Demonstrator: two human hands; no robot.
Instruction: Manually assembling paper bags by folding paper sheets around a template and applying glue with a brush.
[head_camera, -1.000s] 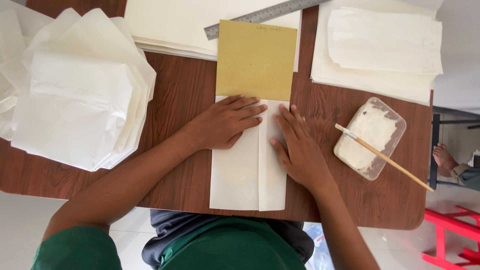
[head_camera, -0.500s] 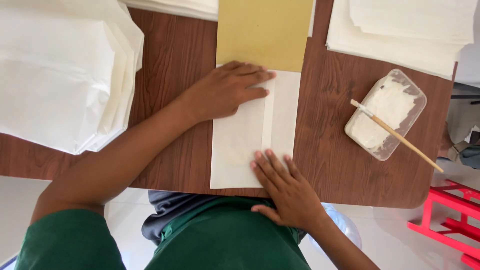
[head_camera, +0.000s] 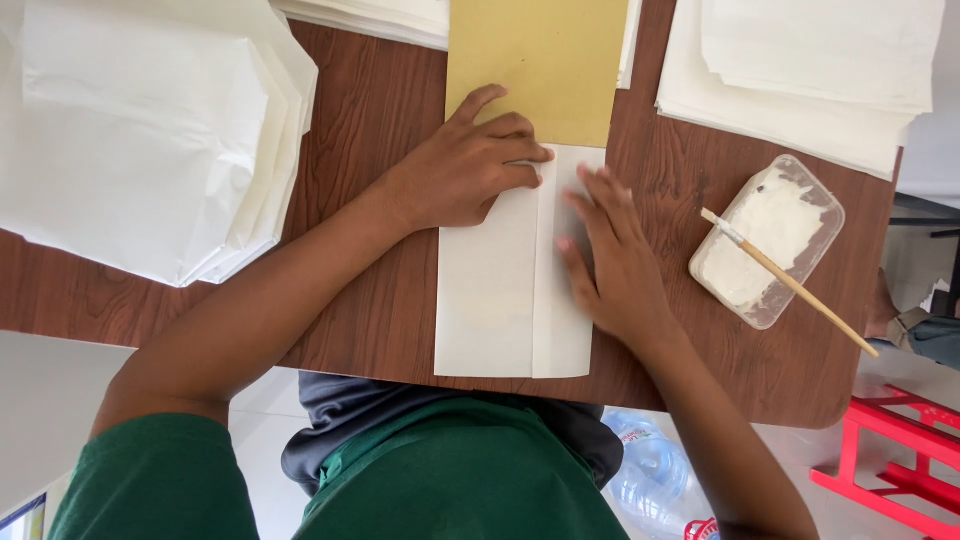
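A white paper folded lengthwise (head_camera: 500, 300) lies on the brown wooden table (head_camera: 370, 150), its far end wrapped around a mustard-yellow card (head_camera: 545, 60). My left hand (head_camera: 460, 165) lies flat on the paper's left flap near the card's lower edge. My right hand (head_camera: 615, 260) presses flat on the right flap, fingers spread and pointing away from me along the overlap seam. Neither hand holds anything.
A heap of finished white paper bags (head_camera: 140, 130) fills the left of the table. Stacks of white sheets (head_camera: 810, 70) lie at the far right and top. A clear plastic tub of white paste (head_camera: 765, 240) with a wooden brush (head_camera: 800, 290) stands right of my hand. A red stool (head_camera: 900, 470) and a plastic bottle (head_camera: 650, 480) are on the floor.
My right hand slid down the seam toward me half a second ago and has now moved back up onto the right flap. The left hand stayed in place.
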